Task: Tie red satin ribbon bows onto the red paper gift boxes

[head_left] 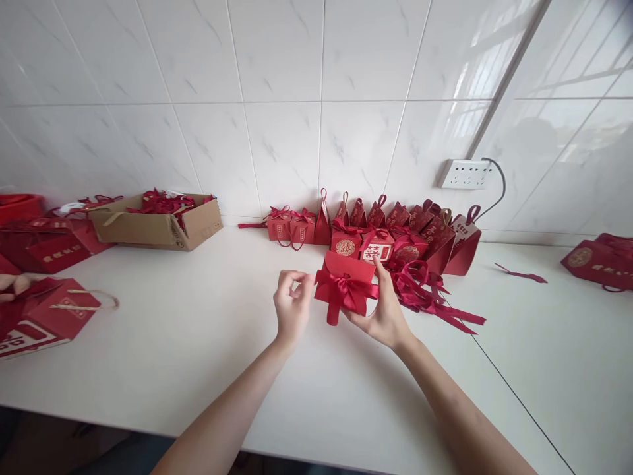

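My right hand [383, 315] grips a small red gift box [341, 267] by its right side, above the table. A dark red satin ribbon [346, 290] is tied in a bow across the box front, with one tail hanging down. At the box's left edge, my left hand [291, 307] is closed in a pinch, its fingertips at the left end of the bow. Loose red ribbons [425, 290] lie on the table just right of my right hand. Behind the held box stand rows of red gift boxes [408, 244], several with ribbon loops on top.
An open cardboard box [198, 227] of red ribbons stands at the back left. At the left edge, another person's hand [17, 284] touches a larger red box [64, 310] with a cord handle. A red box [601, 260] sits far right, near a ribbon strip [521, 273]. A power socket [465, 175] is on the tiled wall.
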`<state>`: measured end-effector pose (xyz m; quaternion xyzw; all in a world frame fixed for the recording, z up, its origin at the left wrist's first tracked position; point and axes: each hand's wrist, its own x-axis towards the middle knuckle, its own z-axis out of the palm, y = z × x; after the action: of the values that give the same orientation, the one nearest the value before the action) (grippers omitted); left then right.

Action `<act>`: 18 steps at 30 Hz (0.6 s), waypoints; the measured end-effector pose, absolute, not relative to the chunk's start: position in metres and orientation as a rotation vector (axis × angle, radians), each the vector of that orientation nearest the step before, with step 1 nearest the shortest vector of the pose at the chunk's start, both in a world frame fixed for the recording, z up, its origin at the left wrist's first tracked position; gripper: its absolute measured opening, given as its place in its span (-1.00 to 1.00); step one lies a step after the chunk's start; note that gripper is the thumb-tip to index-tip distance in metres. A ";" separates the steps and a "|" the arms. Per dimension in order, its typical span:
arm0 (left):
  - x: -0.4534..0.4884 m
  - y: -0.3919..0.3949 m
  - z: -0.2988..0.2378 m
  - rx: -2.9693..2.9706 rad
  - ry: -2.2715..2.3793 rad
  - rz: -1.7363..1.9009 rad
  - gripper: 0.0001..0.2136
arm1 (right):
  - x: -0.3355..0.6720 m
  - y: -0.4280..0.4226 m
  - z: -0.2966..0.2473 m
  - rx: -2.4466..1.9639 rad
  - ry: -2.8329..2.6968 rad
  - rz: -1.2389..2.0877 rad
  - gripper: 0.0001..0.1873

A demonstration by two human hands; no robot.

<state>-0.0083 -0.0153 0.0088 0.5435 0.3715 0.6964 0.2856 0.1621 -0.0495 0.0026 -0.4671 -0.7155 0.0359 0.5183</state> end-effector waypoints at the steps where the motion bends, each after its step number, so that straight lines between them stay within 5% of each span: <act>1: -0.010 -0.010 0.009 1.250 1.035 1.777 -0.83 | 0.164 -0.050 0.004 -1.138 -1.704 0.093 0.08; 6: -0.020 0.012 0.001 0.788 1.112 1.532 -0.80 | 0.168 -0.053 0.018 -1.173 -1.450 0.353 0.13; 11: -0.019 0.016 -0.007 0.838 1.120 1.424 -0.77 | 0.162 -0.065 0.040 -0.958 -1.013 1.161 -0.31; 14: -0.017 0.018 -0.010 0.902 1.141 1.372 -0.76 | 0.160 -0.086 0.045 -0.842 -0.871 1.559 -0.25; 18: -0.014 0.021 -0.011 0.994 1.158 1.314 -0.77 | 0.164 -0.121 0.045 -0.835 -0.787 1.646 -0.24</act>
<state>-0.0137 0.0205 -0.0107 0.4173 0.4861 0.5513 0.5344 0.1643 -0.1208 0.0453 -0.3507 -0.3306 0.6917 0.5378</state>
